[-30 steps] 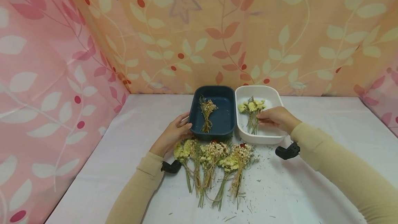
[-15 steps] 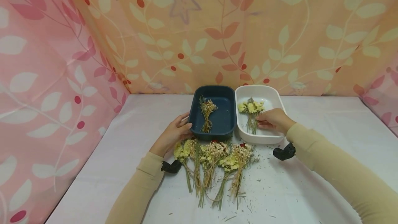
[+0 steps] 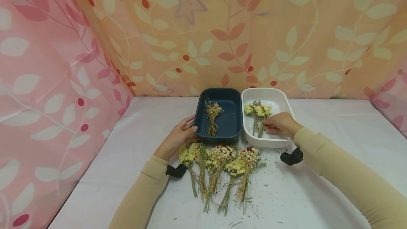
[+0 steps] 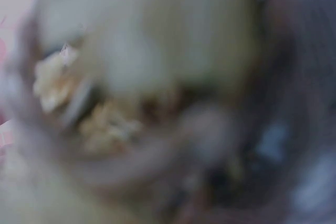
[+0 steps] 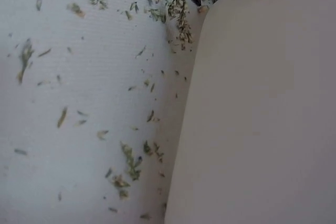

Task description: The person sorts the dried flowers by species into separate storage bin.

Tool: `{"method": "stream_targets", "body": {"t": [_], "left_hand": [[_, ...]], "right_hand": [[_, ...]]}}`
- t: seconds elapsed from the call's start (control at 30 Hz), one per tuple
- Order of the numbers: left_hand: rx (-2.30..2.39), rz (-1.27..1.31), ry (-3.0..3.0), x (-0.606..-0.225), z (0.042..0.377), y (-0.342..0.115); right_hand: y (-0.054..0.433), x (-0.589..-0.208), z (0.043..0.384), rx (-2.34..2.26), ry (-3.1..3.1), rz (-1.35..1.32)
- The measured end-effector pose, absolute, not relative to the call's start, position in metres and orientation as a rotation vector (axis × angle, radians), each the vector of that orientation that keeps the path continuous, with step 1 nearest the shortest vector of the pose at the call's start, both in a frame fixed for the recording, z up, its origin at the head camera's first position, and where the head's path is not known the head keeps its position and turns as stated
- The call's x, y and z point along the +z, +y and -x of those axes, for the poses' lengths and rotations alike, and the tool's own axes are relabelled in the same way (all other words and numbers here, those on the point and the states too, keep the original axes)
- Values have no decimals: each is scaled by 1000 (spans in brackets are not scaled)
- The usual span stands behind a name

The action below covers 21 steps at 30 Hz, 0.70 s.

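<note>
In the head view my right hand (image 3: pixel 281 123) reaches into the white tray (image 3: pixel 268 143) and pinches the stems of a dried flower bunch (image 3: pixel 262 111) with pale yellow heads. Two clumps of stems lie side by side there, heads toward the back. My left hand (image 3: pixel 178 135) rests against the left wall of the dark blue tray (image 3: pixel 230 130), thumb at the rim near the front corner. Inside that tray lies a tied bunch of small cream dried flowers (image 3: pixel 213 114). The left wrist view is badly blurred; the right wrist view shows the white tray's outer wall (image 5: pixel 257 108), without the hand.
In front of the trays lies a row of several dried bunches (image 3: pixel 219 172), yellow and cream, some with red heads. Plant crumbs (image 5: pixel 128 163) litter the white tablecloth (image 3: pixel 305 193). A patterned orange curtain (image 3: pixel 203 45) hangs close behind the trays, and a pink one (image 3: pixel 63 80) at the left.
My right hand has shifted slightly left over the white tray, keeping its pinch on the stems. The yellow heads have moved a little. My left hand stays against the blue tray.
</note>
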<state>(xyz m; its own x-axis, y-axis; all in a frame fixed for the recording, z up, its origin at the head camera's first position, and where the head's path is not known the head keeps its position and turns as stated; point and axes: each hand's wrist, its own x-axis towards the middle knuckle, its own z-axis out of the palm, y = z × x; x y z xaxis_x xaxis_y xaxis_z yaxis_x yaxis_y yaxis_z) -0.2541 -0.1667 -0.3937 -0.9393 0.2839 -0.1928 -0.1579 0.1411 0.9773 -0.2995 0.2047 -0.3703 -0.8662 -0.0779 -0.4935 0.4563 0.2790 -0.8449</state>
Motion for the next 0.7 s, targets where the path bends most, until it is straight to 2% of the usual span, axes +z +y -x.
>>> {"method": "stream_targets", "body": {"t": [0.7], "left_hand": [[1884, -128, 2065, -393, 254, -167]], "right_hand": [[207, -370, 292, -1578, 2255, -239]]}}
